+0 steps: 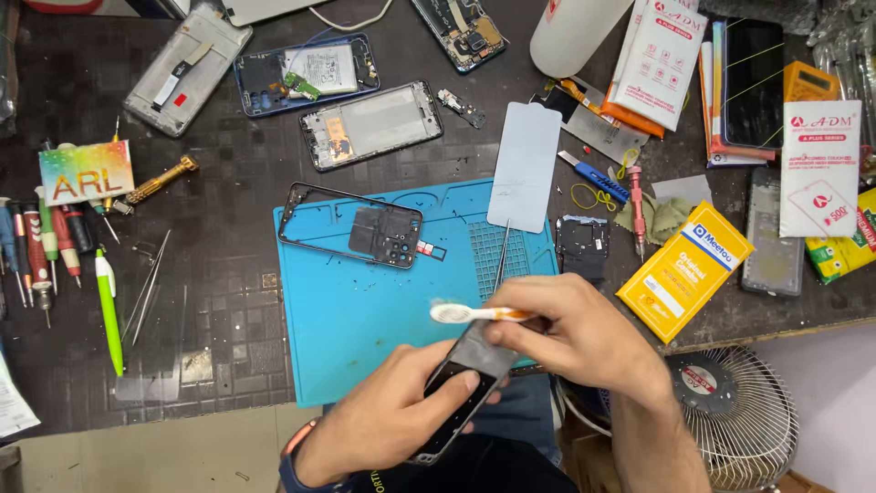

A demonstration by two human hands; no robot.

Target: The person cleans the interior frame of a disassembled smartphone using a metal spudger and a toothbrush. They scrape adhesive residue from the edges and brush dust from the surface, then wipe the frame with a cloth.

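The left hand (388, 415) grips a dark phone (461, 383) from below, fingers curled around its lower part and the thumb lying across its face. The phone is tilted, held above the near edge of the blue mat (365, 319), just over the person's lap. The right hand (575, 333) is closed around a toothbrush (474, 314) with an orange handle; its white head points left and sits just above the top end of the phone. Whether the bristles touch the phone I cannot tell.

The blue mat lies on the dark desk (228, 228). On the mat rest a black phone frame (351, 233) with a camera plate set in it, a pair of tweezers (502, 256) and the lower end of a pale grey sheet (525, 164). Beyond the mat, three opened phone bodies lie side by side: a silver back shell (187, 68), a blue one with its battery showing (306, 73) and a silver midframe (370, 123). At the left edge stand several screwdrivers (41, 242), with a green pen (109, 310) beside them. To the right of the mat lie a small black cover (582, 246), a yellow box (684, 269) and white packets (819, 169). A fan (730, 411) stands below the desk's right edge.
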